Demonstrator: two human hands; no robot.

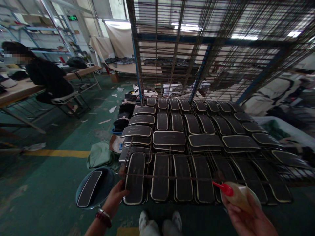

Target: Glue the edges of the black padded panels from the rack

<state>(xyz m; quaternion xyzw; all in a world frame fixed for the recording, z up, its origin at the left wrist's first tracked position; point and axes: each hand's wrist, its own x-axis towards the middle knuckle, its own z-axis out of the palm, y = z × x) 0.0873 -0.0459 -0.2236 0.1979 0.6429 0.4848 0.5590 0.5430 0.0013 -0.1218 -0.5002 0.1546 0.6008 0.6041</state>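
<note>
The right fingers (233, 211) hide part of the bottle (241, 198), and the right forearm runs off the bottom edge. Whether the left fingers (120, 189) touch the nearest pad (135, 178) is unclear. Upper right, wire racks (209, 41) blur past the top edge; the green sign (72, 18), upper left, is unreadably small.
</note>
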